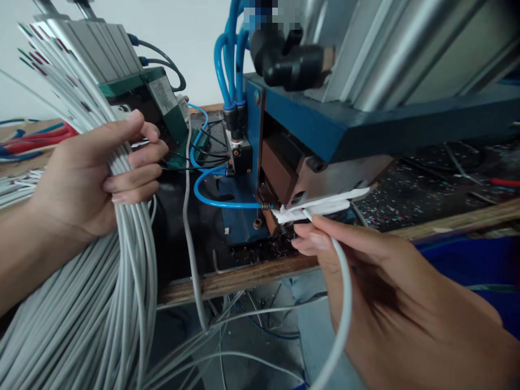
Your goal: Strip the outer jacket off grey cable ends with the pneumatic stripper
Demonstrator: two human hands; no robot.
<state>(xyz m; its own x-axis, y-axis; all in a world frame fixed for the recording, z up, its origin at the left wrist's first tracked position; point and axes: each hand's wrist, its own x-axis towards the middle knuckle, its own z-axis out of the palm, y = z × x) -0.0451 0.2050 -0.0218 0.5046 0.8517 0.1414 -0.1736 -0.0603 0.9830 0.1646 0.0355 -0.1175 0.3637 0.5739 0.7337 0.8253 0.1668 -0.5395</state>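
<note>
My left hand [101,173] is wrapped round a thick bundle of white cables [134,244]. Their stripped ends, with red, green and dark wire tips, fan out above the fist, and the rest hangs down to the lower left. Between thumb and fingers, my right hand [377,287] pinches a single white cable [343,287] close to its end. That end points into the white-wrapped opening [325,208] at the bottom of a blue pneumatic press [304,119]; its very tip is hard to make out. The cable's other part curves down past my palm.
A second, green-based pneumatic machine [142,103] stands behind the bundle. Blue air hoses [231,59] run to the press. Small wire scraps [394,184] litter the dark bench top, whose wooden edge [244,276] faces me. Loose cables hang below it.
</note>
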